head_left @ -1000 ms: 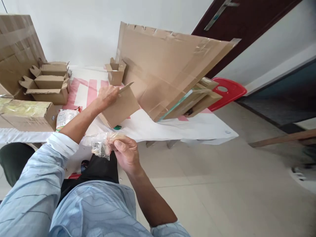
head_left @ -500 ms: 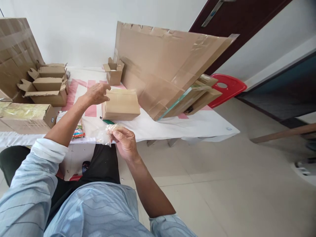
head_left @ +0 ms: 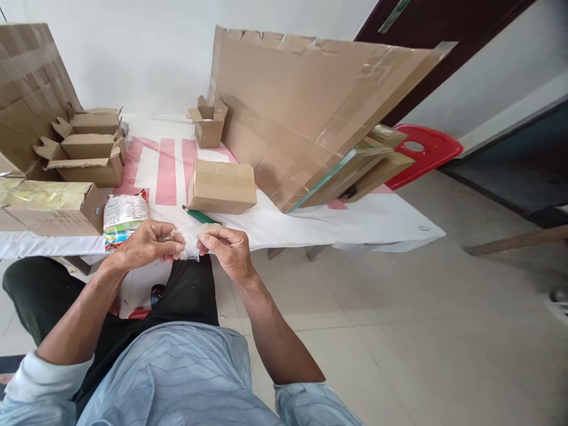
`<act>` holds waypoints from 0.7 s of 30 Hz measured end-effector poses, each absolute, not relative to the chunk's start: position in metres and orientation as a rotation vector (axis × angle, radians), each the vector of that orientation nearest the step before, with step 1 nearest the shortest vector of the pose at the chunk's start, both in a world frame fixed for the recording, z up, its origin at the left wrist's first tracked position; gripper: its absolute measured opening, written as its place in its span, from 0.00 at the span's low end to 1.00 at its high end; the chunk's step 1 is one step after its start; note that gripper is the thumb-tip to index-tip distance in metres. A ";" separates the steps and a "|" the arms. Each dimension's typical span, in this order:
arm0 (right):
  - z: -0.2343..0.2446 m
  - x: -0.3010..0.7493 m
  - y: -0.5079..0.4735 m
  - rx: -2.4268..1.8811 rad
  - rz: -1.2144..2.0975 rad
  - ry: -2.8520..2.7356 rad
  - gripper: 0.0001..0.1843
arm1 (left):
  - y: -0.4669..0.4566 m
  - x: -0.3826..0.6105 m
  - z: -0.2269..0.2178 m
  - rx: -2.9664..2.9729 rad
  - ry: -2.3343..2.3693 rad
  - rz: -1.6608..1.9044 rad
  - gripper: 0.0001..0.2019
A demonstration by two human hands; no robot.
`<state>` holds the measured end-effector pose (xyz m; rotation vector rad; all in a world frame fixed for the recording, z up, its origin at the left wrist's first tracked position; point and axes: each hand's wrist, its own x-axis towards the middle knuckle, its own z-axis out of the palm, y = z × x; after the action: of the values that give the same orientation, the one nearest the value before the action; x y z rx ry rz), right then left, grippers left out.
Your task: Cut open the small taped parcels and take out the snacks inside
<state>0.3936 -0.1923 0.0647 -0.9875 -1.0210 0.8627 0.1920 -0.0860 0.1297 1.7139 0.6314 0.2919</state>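
Note:
A crumpled piece of clear plastic (head_left: 190, 241) is stretched between my two hands, just over the table's front edge. My left hand (head_left: 148, 244) pinches its left end, and my right hand (head_left: 227, 248) grips the other end between thumb and fingers. Whether it is a small bag or tape film I cannot tell. Just beyond my hands lies a green box cutter (head_left: 202, 216). Behind that stands a closed cardboard box (head_left: 223, 186). A colourful printed packet (head_left: 124, 214) lies beside my left hand.
Open cardboard boxes (head_left: 91, 171) stand at the left behind a taped carton (head_left: 55, 207). A small open box (head_left: 209, 129) sits at the back. One large cardboard sheet (head_left: 302, 106) leans on the right, near a red plastic chair (head_left: 423, 151). White cloth (head_left: 364, 222) covers the table.
My left hand has come back from the closed box towards my body and now grips the plastic's left end. The right hand stays nearly in place. The view has shifted slightly.

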 end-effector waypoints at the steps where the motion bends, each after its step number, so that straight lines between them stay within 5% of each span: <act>1: 0.065 0.393 -0.193 -1.007 0.869 -1.036 0.24 | -0.090 0.187 0.126 1.719 0.667 0.344 0.17; 10: 0.049 0.371 -0.182 -1.085 0.979 -1.046 0.21 | -0.123 0.161 0.109 1.763 0.804 0.588 0.12; 21: 0.026 0.367 -0.136 -1.015 1.032 -1.237 0.21 | -0.108 0.103 0.089 1.798 1.297 0.775 0.21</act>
<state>0.3672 -0.1363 0.0262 -1.0145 -1.2367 1.0321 0.1028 -0.1084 0.0892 1.7979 1.2967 0.7746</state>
